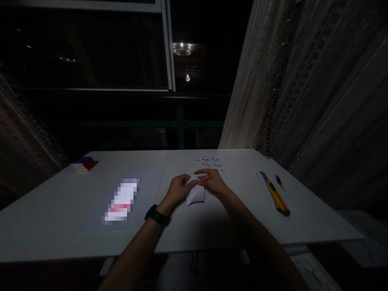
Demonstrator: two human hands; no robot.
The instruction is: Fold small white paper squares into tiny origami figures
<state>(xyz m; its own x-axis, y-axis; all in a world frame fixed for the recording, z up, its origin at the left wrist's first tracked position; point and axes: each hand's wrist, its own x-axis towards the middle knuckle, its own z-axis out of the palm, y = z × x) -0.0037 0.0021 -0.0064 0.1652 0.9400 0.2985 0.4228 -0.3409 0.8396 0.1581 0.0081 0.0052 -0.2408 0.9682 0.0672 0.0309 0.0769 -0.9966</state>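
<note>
Paper: a small white folded paper piece (196, 196), thin and pointed, is held flat on the smooth white bench (91, 194), at its centre.
Grip: its top edge is pinched by the left hand (178, 188) and right hand (214, 181), fingers narrowed.
Risk: a crease could be set crooked in the dim light; the yellow plastic utility knife (277, 198) could be brushed.

Dim room, white table (75, 202), dark window (91, 48) behind, pale curtain (273, 81) at right, lamp (182, 49) reflected in glass.
</note>
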